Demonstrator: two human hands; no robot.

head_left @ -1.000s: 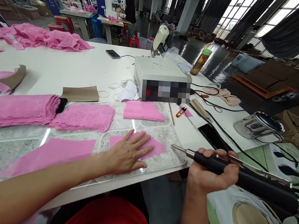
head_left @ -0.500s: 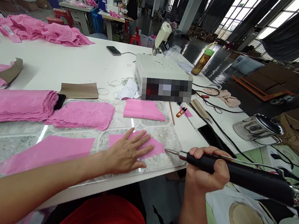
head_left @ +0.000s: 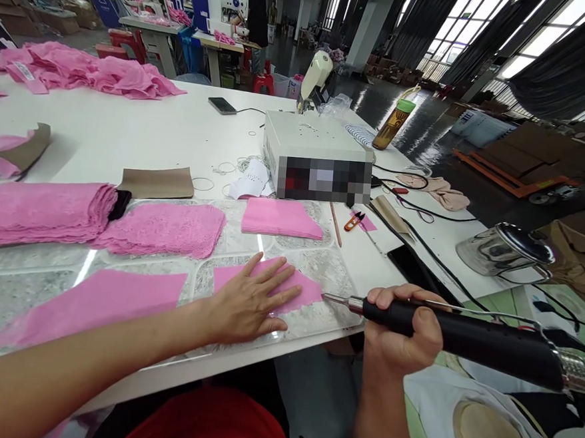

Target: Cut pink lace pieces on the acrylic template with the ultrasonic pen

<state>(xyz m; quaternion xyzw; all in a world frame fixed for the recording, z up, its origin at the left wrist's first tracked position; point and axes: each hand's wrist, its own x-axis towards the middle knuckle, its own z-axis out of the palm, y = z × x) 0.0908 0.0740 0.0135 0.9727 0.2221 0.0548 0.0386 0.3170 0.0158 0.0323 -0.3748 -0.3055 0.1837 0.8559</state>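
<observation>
My left hand (head_left: 253, 301) lies flat with fingers spread on a pink fabric piece (head_left: 308, 288), covering its middle. In my right hand (head_left: 405, 327) is a black handpiece (head_left: 489, 339) with a slim metal tip, thumb on top and fingers wrapped round the handle. That tip meets the right-hand point of the fabric, or sits right beside it. Beneath is a grey marbled mat (head_left: 325, 318). Another flat pink piece (head_left: 101, 302) lies left, partly under my forearm. Farther back are a pink fabric stack (head_left: 280, 218) and pink lace pieces (head_left: 166, 229).
A pale metal box (head_left: 313, 132) stands behind the mat. Orange-handled thread snips (head_left: 354, 221), a brown stick (head_left: 335, 224), a dark phone (head_left: 412, 266) and cables lie to the right. A lidded glass mug (head_left: 503, 250) stands near the table's right edge.
The view has tilted slightly. My left hand stays flat on the fabric, and the handpiece tip remains at the fabric's right point, with its rear end a little lower.
</observation>
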